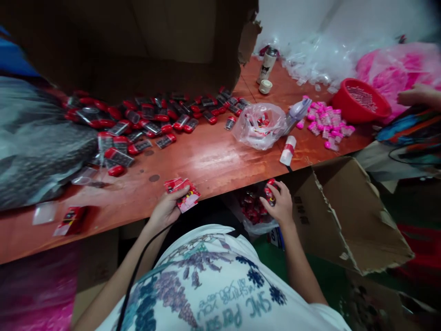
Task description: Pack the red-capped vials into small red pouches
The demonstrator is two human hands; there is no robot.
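Fanned red-and-pink printed cards [186,195] are gripped in my left hand [168,204], its thumb on top, near the table's front edge. My right hand [280,204] has its fingers around a small red-capped container [270,192], partly hidden by the fingers. Below that hand, under the table edge, a clear plastic bag [253,209] holds several similar red items. Across the table lies a long heap of red-capped clear containers with dark contents [161,115]. A stack of red cards [71,220] rests at the table's left front.
A large cardboard box [193,78] lies on its side behind the heap. Right of centre are a plastic bag of red pieces [260,126], a white roll [288,151], pink pieces [327,122] and a red basket [360,101]. Another person's hand [418,95] is at far right. An open carton [347,211] stands below.
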